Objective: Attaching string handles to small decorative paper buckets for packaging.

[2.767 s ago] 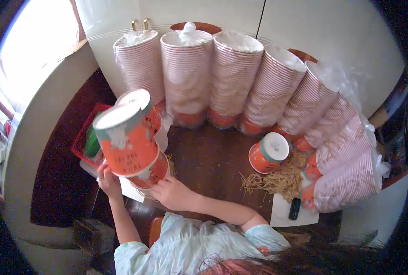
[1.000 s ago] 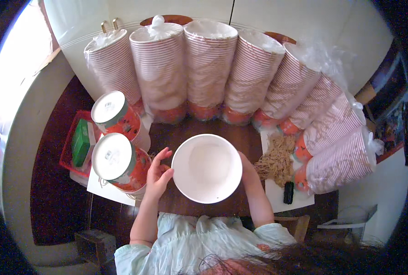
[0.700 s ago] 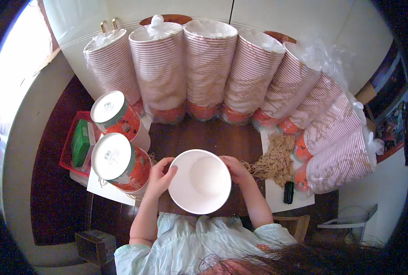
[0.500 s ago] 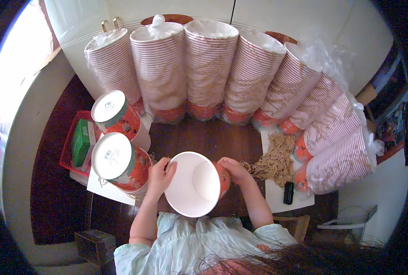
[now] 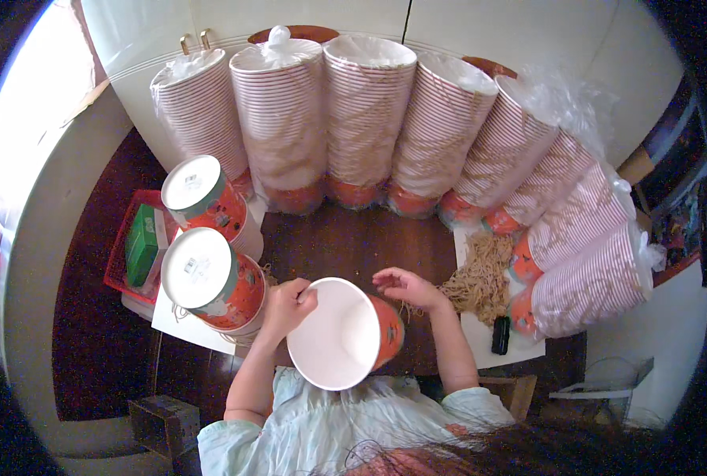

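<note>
A large round paper bucket (image 5: 331,337), white inside with an orange printed outside, lies tilted close to my body, its mouth facing up toward me. My left hand (image 5: 288,308) is closed on the left of its rim, thumb bent over the edge. Just above the bucket's right side, my right hand (image 5: 409,289) is apart from it, fingers loosely stretched and nothing visible in them. Thin beige strings trail below that hand from a heap of beige string (image 5: 479,278) on the right. Two upside-down bucket stacks (image 5: 199,268) stand beside my left hand.
Several tall plastic-wrapped stacks of buckets (image 5: 369,119) curve around the far and right sides of the dark table (image 5: 345,246). A black object (image 5: 500,335) lies near the string. At left, a red basket (image 5: 119,258) holds a green box (image 5: 142,246).
My right hand has come off the bucket's right side and moved slightly away and up. The bucket has dropped a little toward me, still held by my left hand.
</note>
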{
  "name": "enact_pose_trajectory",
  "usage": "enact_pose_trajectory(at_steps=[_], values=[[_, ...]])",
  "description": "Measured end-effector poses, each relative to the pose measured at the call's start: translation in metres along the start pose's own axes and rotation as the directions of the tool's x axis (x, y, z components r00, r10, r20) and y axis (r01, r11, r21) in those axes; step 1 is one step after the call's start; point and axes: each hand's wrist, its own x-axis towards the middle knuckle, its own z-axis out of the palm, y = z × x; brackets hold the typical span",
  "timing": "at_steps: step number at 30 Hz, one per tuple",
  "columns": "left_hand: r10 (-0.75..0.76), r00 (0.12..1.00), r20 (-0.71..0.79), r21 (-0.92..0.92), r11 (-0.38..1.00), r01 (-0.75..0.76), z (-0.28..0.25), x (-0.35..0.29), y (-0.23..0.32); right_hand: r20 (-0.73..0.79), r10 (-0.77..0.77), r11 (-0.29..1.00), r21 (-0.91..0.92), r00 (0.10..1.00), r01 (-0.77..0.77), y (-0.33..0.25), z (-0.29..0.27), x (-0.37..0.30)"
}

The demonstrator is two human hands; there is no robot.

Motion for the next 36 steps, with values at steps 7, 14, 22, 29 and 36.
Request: enact_pose_trajectory(at_steps=[7, 14, 22, 29, 36], values=[[0.121, 0.972, 0.204, -0.03, 0.993, -0.117, 0.025, -0.003, 0.007, 0.316, -0.117, 0.983, -0.097, 0.942, 0.155, -0.02, 0.035, 0.022], [-0.089, 0.962, 0.258, 0.037, 0.996, 0.082, 0.028, -0.009, -0.001, 0.328, 0.023, 0.975, 0.201, 0.944, -0.093, -0.003, 0.048, 0.025], [-0.039, 0.958, 0.284, -0.023, 0.999, 0.048, 0.037, -0.007, -0.014, 0.311, 0.015, 0.945, 0.307, 0.95, -0.115, 0.021, 0.047, 0.031], [-0.077, 0.945, 0.319, -0.036, 0.995, 0.093, 0.043, -0.009, -0.018, 0.355, 0.028, 0.921, 0.355, 0.935, -0.162, 0.038, 0.039, 0.031], [-0.118, 0.938, 0.327, -0.026, 0.991, 0.134, 0.042, -0.008, -0.02, 0.24, 0.15, 0.903, 0.363, 0.959, -0.232, 0.01, 0.048, 0.021]])
